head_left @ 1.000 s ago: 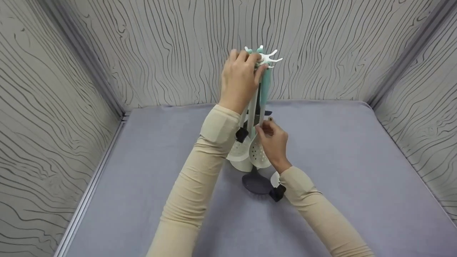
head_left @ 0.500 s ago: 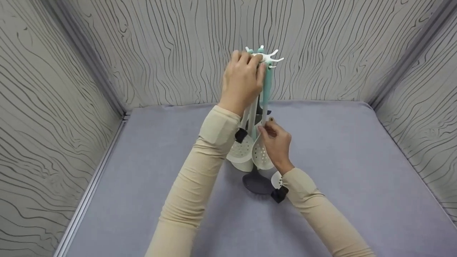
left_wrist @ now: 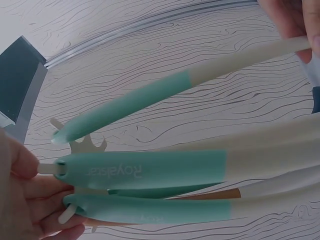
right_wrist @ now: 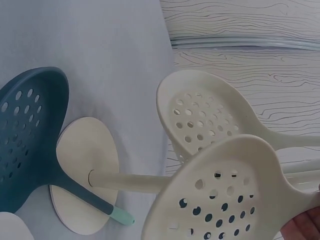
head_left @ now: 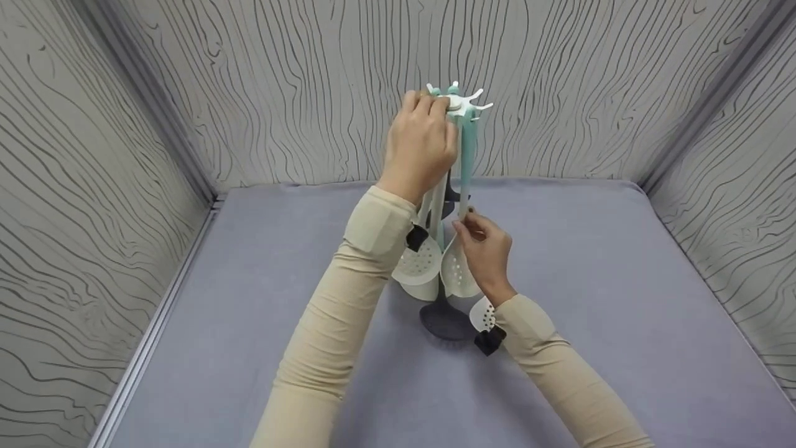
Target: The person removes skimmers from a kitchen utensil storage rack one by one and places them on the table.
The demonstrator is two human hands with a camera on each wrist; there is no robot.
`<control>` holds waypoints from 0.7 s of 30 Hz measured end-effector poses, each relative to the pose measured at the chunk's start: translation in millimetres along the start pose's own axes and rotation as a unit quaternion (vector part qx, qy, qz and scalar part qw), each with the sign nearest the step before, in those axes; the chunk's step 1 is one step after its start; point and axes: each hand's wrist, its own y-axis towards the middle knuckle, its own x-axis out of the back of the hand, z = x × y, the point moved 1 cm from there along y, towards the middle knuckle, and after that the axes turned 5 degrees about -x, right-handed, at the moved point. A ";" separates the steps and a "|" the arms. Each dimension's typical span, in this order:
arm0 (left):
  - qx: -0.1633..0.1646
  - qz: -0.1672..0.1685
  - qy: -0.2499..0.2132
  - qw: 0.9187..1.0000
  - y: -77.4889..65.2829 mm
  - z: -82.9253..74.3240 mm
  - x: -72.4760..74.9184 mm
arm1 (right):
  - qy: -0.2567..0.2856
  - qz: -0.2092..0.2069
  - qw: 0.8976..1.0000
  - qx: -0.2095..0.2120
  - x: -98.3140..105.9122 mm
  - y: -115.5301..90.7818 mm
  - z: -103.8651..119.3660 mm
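Note:
My left hand (head_left: 420, 146) grips the top of a white utensil stand (head_left: 461, 102) with radiating hooks. Teal-ended handles hang there, two with hooks through their holes in the left wrist view. My right hand (head_left: 488, 252) pinches a cream skimmer (right_wrist: 260, 175) just above its perforated head. The skimmer's teal handle end (left_wrist: 125, 105) slants up to a hook tip, away from the other handles. Behind it in the right wrist view is a second cream skimmer (right_wrist: 200, 110). The left fingertips are partly hidden behind the stand in the head view.
A dark blue perforated skimmer (right_wrist: 30, 130) is low beside the round stand base (right_wrist: 75, 210). A small white perforated utensil (head_left: 482, 314) shows beside my right cuff. Grey cloth (head_left: 280, 280) covers the table, with wood-patterned panels (head_left: 311, 93) around it.
My right hand has shifted slightly right and down, carrying the skimmer's lower part with it. The left thumb has lowered from the stand's top, while the left hand has stayed there.

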 end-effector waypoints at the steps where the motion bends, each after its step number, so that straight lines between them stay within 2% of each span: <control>1: 0.001 0.000 0.000 1.000 0.0 -0.3 -0.1 | -0.002 0.001 1.000 -0.001 0.6 -0.1 0.1; 7: 0.001 0.005 0.009 1.000 0.5 -0.8 -0.1 | 0.003 -0.002 1.000 -0.004 2.5 -0.7 0.5; 12: 0.000 0.008 0.014 1.000 0.8 -0.9 0.0 | 0.005 -0.012 1.000 0.012 3.9 -1.2 0.8; 21: 0.004 0.000 0.000 1.000 0.1 0.4 -1.2 | 0.011 -0.019 0.999 0.027 9.5 -6.1 -1.6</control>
